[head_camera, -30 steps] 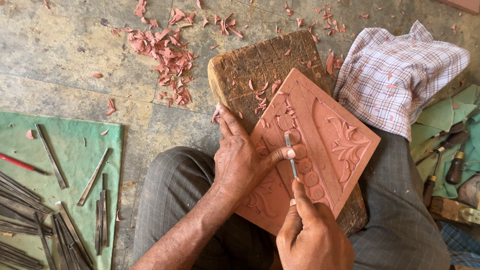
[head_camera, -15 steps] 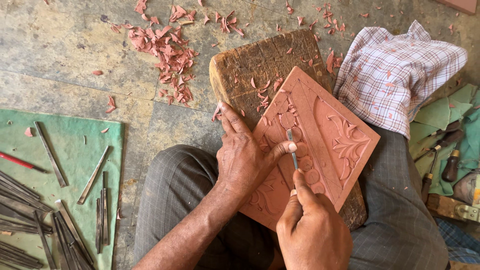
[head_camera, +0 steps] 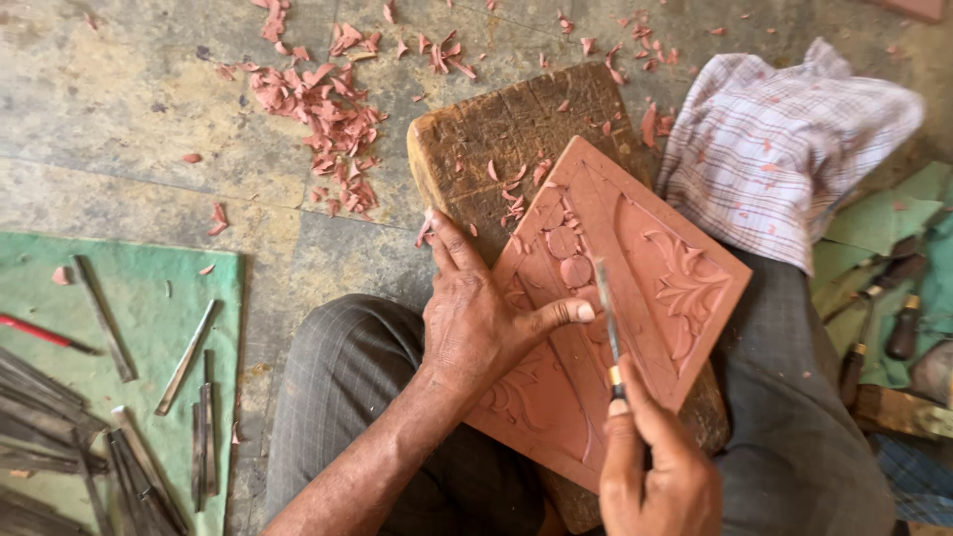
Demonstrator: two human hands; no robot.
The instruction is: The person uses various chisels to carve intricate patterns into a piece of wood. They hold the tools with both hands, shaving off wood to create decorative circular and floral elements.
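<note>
Chisel (head_camera: 606,313) drawn back, right hand (head_camera: 655,467) clenched on it | left hand (head_camera: 476,323) flat, steadying panel (head_camera: 635,298) | shavings (head_camera: 328,109) beyond

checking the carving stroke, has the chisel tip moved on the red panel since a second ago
Yes. The chisel tip has slid up the red panel, away from the person, toward the carved round leaf, with the right hand following.
</note>
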